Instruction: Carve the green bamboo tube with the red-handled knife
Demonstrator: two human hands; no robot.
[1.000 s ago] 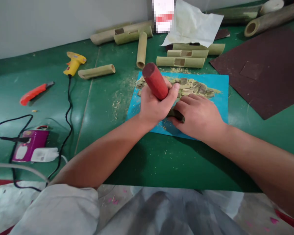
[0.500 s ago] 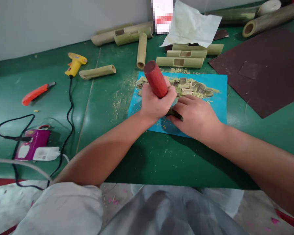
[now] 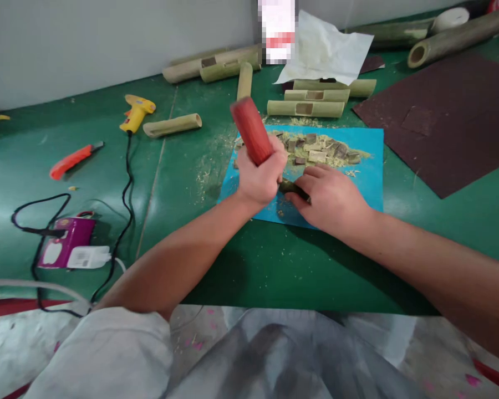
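Observation:
My left hand [image 3: 258, 178] is wrapped around a tool with a thick red cylindrical handle [image 3: 251, 131], which leans up and to the left. Its working end is hidden below my fist. Close beside it, my right hand [image 3: 335, 194] grips a dark green bamboo piece [image 3: 293, 188] low over the blue sheet [image 3: 360, 188]. Most of that piece is covered by my fingers. Behind both hands, bamboo chips [image 3: 317, 156] and pale shavings lie heaped on the sheet.
Bamboo tubes with cut windows [image 3: 328, 109] lie at the back. To the left are a yellow glue gun [image 3: 136, 113], an orange utility knife [image 3: 72, 160] and a purple power strip [image 3: 66, 238] with cords. A dark brown board [image 3: 444, 122] lies at right.
My left hand has shifted a little left and the red handle tilts further left, uncovering more of the bamboo piece. My right hand keeps its hold. The view has shifted slightly.

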